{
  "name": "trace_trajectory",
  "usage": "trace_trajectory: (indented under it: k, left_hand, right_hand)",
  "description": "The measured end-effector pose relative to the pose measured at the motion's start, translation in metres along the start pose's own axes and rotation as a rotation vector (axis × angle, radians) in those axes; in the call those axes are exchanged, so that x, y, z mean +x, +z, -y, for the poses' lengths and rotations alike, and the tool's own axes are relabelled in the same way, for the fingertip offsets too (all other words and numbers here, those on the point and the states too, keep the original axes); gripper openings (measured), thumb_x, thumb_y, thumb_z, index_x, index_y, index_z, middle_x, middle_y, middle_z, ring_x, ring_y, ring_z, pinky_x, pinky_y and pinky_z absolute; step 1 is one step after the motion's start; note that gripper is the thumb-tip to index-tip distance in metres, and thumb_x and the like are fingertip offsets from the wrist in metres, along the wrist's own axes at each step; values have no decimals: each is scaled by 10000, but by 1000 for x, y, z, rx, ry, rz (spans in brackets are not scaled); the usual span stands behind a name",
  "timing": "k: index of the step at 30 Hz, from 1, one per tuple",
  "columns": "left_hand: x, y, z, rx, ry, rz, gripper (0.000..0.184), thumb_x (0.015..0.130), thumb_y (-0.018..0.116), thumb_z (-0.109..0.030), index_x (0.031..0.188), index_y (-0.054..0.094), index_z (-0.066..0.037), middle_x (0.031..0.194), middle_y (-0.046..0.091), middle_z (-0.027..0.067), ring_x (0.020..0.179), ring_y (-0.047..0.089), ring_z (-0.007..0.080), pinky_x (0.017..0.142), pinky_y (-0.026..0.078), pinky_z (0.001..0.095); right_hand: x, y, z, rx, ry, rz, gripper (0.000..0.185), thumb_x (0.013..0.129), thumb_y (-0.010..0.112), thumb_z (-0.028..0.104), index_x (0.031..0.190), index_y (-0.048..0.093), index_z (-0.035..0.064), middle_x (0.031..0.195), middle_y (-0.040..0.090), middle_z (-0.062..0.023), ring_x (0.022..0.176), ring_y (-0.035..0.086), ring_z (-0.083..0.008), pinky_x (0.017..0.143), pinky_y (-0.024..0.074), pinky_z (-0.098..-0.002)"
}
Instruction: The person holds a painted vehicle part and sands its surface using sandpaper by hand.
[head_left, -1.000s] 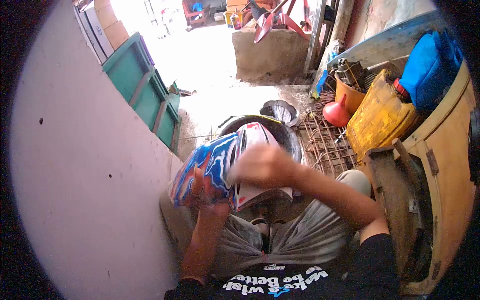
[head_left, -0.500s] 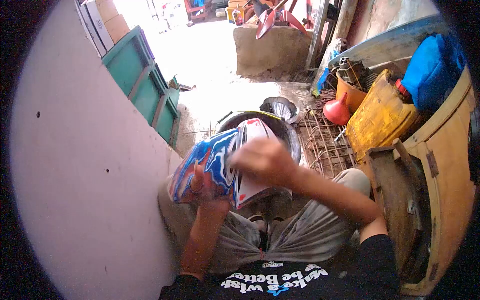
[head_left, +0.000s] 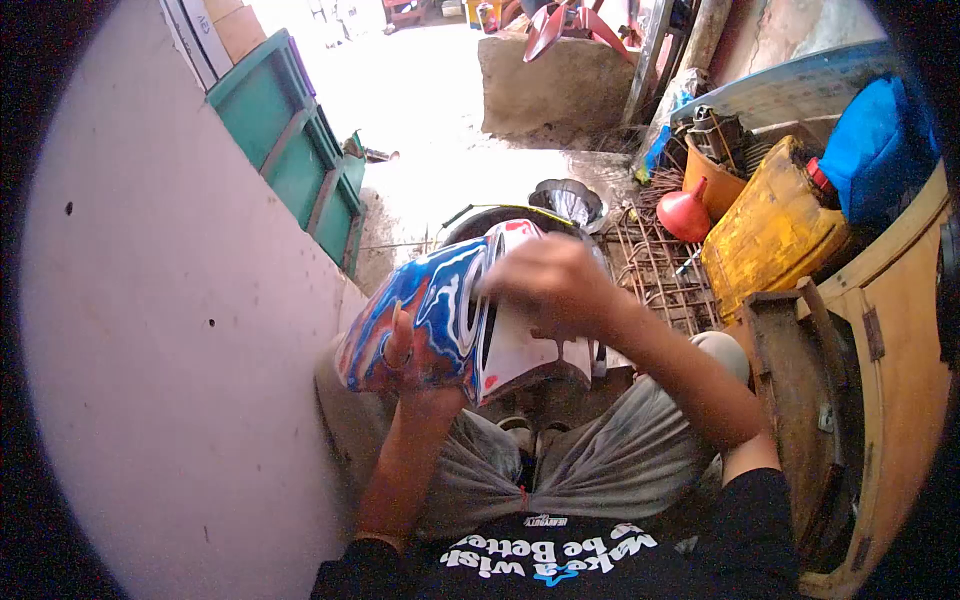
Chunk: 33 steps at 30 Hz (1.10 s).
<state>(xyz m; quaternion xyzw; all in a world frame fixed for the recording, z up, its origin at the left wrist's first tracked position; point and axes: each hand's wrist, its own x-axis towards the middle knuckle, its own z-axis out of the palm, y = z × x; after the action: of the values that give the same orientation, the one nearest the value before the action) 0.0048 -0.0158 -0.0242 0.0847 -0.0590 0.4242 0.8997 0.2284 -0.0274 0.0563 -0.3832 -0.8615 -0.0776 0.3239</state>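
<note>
A curved panel [head_left: 440, 300], swirled blue, red and white on its left part and white with red spots on its right, is held over my lap. My left hand [head_left: 418, 365] grips its lower left part, thumb up and the other fingers mostly hidden. Over the panel's white right part is my right hand [head_left: 548, 280], blurred, with its fingers curled; what they hold, if anything, is hidden. Behind the panel shows the rim of a dark round tub [head_left: 470, 225]. A dark scalloped bowl [head_left: 568, 203] sits just beyond it.
A pale wall [head_left: 150, 300] and green panels [head_left: 285, 130] stand left. On the right are a red funnel [head_left: 684, 212], rusty metal grid [head_left: 655, 270], yellow jerrycan [head_left: 770, 235], blue bag [head_left: 885, 150] and wooden frame [head_left: 910, 350]. A concrete block [head_left: 550, 88] stands ahead.
My right hand has shifted slightly up and to the right over the panel. The panel and left hand sit a little higher in view. The camera view has tilted slightly.
</note>
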Motion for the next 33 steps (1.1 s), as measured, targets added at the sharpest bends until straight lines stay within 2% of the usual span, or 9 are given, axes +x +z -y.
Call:
trace_trajectory:
  k: [3,7,11,17,21,25,27,30,33]
  left_hand:
    - [2,-11,0,129,22,2,851,946,566,-675,1539,434,-80,1490,557,174,1351,556,347,1162,407,553]
    - [8,-19,-2,341,49,-68,867,937,568,-686,1529,445,-64,1487,561,171,1348,561,341,1163,411,553]
    - [4,4,5,308,4,-115,874,945,549,-696,1536,432,-63,1493,553,167,1364,545,345,1167,407,545]
    - [5,-9,1,318,14,-151,845,951,546,-688,1533,445,-83,1488,560,157,1356,552,336,1156,423,530]
    - [-2,-10,2,298,2,-146,857,941,566,-688,1530,447,-77,1487,562,157,1354,554,337,1158,421,528]
    - [4,-20,-4,286,-22,-101,870,930,585,-688,1527,449,-71,1486,563,157,1352,556,339,1161,419,527]
    - [1,-17,-5,280,-35,-84,876,925,595,-688,1526,450,-68,1486,564,157,1352,557,340,1162,418,526]
    - [-4,-15,1,276,-31,-144,876,924,593,-693,1533,444,-81,1490,561,154,1355,555,339,1162,419,523]
    - [-1,-15,3,280,-27,-235,871,928,583,-700,1544,436,-102,1497,557,149,1360,549,338,1161,420,519]
  right_hand:
    - [-5,-4,-7,-303,187,212,138,835,708,163,969,702,134,914,719,-65,832,718,-233,768,589,-377]
    - [6,14,46,166,-308,-87,133,855,676,164,983,708,145,889,709,-18,805,720,-209,741,592,-373]
    - [-6,3,-20,-224,153,-21,136,826,702,155,962,705,153,837,694,-43,749,705,-244,705,575,-406]
    - [7,15,48,207,-368,-108,125,865,671,167,979,712,136,844,696,-44,763,715,-221,704,592,-395]
    - [-5,-5,-18,-261,217,71,111,849,702,168,958,714,150,832,703,-47,800,721,-230,737,585,-391]
    - [3,17,42,158,-274,-102,153,839,672,132,990,695,130,850,683,-22,798,716,-221,735,590,-361]
    - [6,6,39,193,-286,-50,153,845,672,141,995,705,131,857,696,-46,808,724,-232,735,592,-381]
    - [-5,-5,-22,-170,156,14,163,861,687,196,1008,728,139,886,726,-75,813,732,-263,714,589,-410]
    - [0,4,16,-47,-69,-5,148,880,678,204,1000,723,130,894,726,-44,812,732,-234,714,595,-394]
